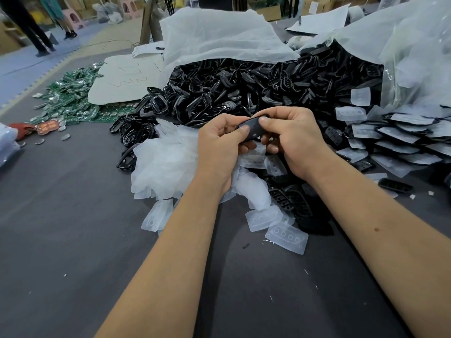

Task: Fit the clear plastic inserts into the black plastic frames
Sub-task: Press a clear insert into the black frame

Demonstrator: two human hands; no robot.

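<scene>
Both hands hold one black plastic frame (253,126) above the table, just in front of the big pile. My left hand (219,145) grips its near end with thumb on top. My right hand (291,140) pinches its far end, thumb pressing the top face. Whether a clear insert sits inside it I cannot tell. A heap of clear plastic inserts (166,162) lies under and left of my hands, with loose ones (286,236) nearer me. Black frames (231,91) spill from an open plastic bag (219,37).
Stacked frames with inserts (402,140) lie in rows at the right. Green circuit boards (70,96) are scattered at the far left beside a white sheet (124,79). A second clear bag (410,50) rises at the right. The dark table (61,228) stretches to the left.
</scene>
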